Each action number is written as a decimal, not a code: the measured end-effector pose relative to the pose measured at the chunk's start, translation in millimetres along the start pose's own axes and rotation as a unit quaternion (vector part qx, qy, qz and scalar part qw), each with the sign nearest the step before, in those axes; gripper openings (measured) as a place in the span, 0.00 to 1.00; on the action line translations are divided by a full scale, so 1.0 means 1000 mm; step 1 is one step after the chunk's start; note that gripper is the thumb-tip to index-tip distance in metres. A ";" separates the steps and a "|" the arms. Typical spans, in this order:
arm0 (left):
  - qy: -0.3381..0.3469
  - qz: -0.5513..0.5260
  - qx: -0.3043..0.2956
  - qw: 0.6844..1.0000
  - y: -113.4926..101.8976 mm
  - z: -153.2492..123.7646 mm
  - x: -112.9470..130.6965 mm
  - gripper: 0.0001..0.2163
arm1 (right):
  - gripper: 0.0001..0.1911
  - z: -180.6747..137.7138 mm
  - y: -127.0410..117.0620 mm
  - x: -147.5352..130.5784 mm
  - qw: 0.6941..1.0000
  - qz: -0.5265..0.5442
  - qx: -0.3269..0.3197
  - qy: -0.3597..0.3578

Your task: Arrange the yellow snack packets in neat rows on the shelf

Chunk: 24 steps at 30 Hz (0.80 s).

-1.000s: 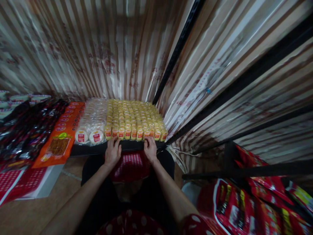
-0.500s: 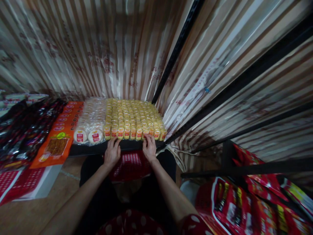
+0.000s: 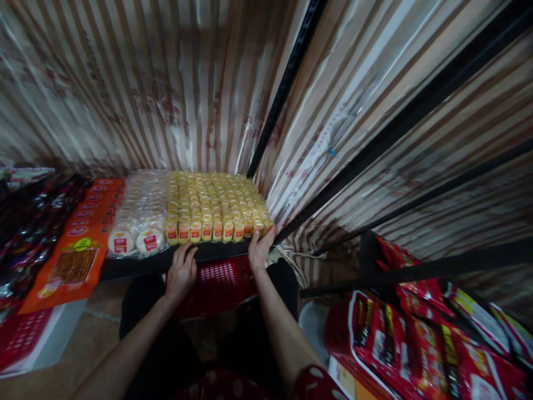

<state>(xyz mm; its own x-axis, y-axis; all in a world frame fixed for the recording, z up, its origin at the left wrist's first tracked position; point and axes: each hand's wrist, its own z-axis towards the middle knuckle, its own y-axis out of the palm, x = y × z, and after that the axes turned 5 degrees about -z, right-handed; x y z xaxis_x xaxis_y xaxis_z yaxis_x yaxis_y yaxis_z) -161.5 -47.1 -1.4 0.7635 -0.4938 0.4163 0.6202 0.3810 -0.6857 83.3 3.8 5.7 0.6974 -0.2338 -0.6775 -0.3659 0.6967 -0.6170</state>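
Note:
Rows of small yellow wrapped snack packs (image 3: 214, 205), with red and white labels at the front, stand tightly packed on a black shelf (image 3: 137, 265). My right hand (image 3: 260, 250) is at the right end of the front row, its fingers stretched and touching the last packs. At the shelf's front edge, below the left part of that row, rests my left hand (image 3: 182, 272). Its fingers are bent but apart, and I see nothing held in it. Clear packs of round white pieces (image 3: 150, 241) lie directly left of the yellow ones.
An orange snack bag (image 3: 77, 255) and dark shiny packets (image 3: 33, 233) lie farther left. Under the shelf is a red perforated basket (image 3: 219, 278). Red snack bags (image 3: 400, 339) fill the lower right. Black rack bars (image 3: 375, 139) slant before a striped curtain (image 3: 175, 83).
My right hand has slid right along the front row to its end. My left hand has drawn slightly back at the shelf edge. The whole view has shifted a little.

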 end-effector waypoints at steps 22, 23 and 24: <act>0.083 -0.034 -0.048 0.995 0.025 0.020 0.038 0.17 | 0.37 0.012 0.017 0.008 0.998 -0.003 0.008 -0.059; 0.084 -0.032 -0.049 0.995 0.026 0.019 0.037 0.17 | 0.36 0.012 0.019 0.008 0.998 -0.002 0.007 -0.056; 0.085 -0.030 -0.049 0.995 0.026 0.017 0.037 0.16 | 0.36 0.012 0.021 0.007 0.999 -0.003 0.006 -0.054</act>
<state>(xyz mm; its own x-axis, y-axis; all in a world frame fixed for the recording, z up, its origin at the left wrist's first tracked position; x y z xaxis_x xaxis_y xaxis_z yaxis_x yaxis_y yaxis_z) -114.1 -41.6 6.4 0.6788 -0.6414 0.3576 0.6369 0.2719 -0.7214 88.0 24.8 -7.4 0.7620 -0.1650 -0.6262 -0.3536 0.7041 -0.6158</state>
